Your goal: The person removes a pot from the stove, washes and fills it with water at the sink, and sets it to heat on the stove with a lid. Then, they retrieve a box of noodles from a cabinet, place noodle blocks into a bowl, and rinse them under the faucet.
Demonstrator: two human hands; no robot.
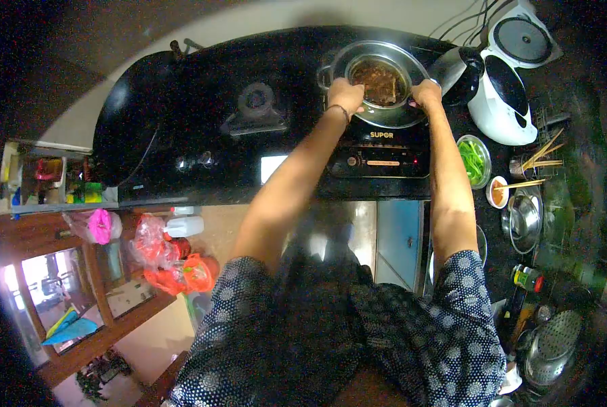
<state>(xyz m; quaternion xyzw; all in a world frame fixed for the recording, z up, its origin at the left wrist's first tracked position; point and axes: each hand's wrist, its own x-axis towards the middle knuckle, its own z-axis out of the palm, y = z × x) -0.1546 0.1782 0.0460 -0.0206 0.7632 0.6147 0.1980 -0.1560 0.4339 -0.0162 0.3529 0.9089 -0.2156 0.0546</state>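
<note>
A metal bowl of brown food (379,83) sits inside a wide steel pot (385,47), which stands on the black SUPOR cooker (382,152). My left hand (346,97) grips the bowl's left rim, fingers closed. On the opposite side my right hand (426,93) is closed at the bowl's right rim, near the pot's edge. Some liquid shows in the pot beneath the bowl. To the right of the cooker, a clear bowl holds cut green vegetables (473,161).
Right of the pot are a dark lid (456,73), a white appliance (503,102), a small sauce bowl (498,192), chopsticks (544,154) and steel bowls (523,217). A black wok (130,119) stands far left. Red bags (185,271) lie lower left.
</note>
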